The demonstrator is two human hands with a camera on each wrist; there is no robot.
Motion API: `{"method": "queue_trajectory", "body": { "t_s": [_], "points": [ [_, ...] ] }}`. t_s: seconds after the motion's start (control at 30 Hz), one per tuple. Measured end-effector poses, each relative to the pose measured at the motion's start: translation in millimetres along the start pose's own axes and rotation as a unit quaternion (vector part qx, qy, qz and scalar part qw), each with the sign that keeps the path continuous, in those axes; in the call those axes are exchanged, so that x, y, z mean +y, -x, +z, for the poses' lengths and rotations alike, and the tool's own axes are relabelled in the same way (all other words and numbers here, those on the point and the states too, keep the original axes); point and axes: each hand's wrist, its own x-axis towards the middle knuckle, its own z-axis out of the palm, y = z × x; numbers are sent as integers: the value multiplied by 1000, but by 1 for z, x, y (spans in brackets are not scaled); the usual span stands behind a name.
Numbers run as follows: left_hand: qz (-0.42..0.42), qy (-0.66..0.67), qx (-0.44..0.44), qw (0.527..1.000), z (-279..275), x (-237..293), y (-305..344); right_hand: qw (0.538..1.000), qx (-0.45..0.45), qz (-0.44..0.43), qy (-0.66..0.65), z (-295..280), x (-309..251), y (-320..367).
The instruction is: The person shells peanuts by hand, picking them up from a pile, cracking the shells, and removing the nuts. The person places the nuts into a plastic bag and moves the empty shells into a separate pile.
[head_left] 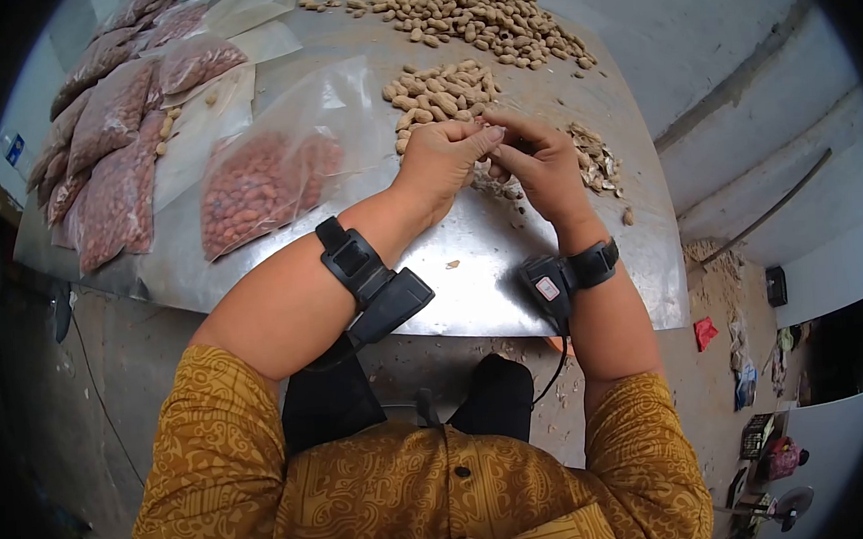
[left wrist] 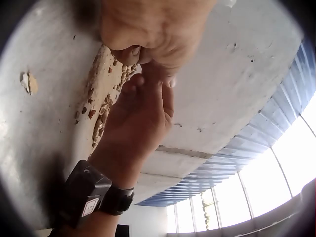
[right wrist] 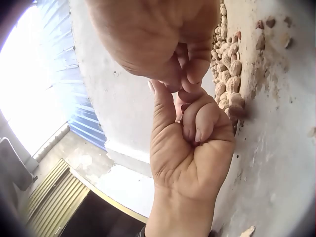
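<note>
My left hand (head_left: 435, 167) and right hand (head_left: 547, 171) meet fingertip to fingertip over the metal table (head_left: 443, 293). Between them they pinch a peanut, mostly hidden by the fingers; a small reddish bit of the peanut (right wrist: 184, 106) shows in the right wrist view. The left hand's other fingers curl into its palm. Close beyond the hands lies a small pile of unshelled peanuts (head_left: 450, 88). Broken shells (head_left: 593, 159) lie just right of the right hand. Left of the left hand stands a clear plastic bag (head_left: 346, 87) holding red shelled peanuts (head_left: 249, 194).
A larger heap of unshelled peanuts (head_left: 480, 15) spreads across the table's far side. Several filled bags of peanuts (head_left: 111, 121) are stacked at the far left, beside flat plastic bags (head_left: 259, 41). A wall (head_left: 674, 27) stands close beyond the table's right edge.
</note>
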Motion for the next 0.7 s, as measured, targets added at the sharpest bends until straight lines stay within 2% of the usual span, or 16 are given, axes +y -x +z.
{"method": "queue_trajectory", "body": {
  "t_s": [0.07,0.17,0.27,0.37,0.47,0.7],
  "points": [
    [17,-7,-9,1000,-1,1,1,998,-19,31,-48,-2,-5,0],
    [97,-22,-30,995,-3,-9,-8,986,-34,39,-157,-6,6,-2],
    [101,-51,-5,994,-4,-5,-6,973,-20,28,-230,0,8,-2],
    [105,-28,-19,994,-3,-4,-5,955,-13,32,-295,3,10,-3],
    [96,-21,-9,995,-1,-4,-6,956,5,40,-292,5,9,-3],
    [148,-85,47,984,1,-8,-7,935,24,43,-351,8,14,-3]
  ]
}}
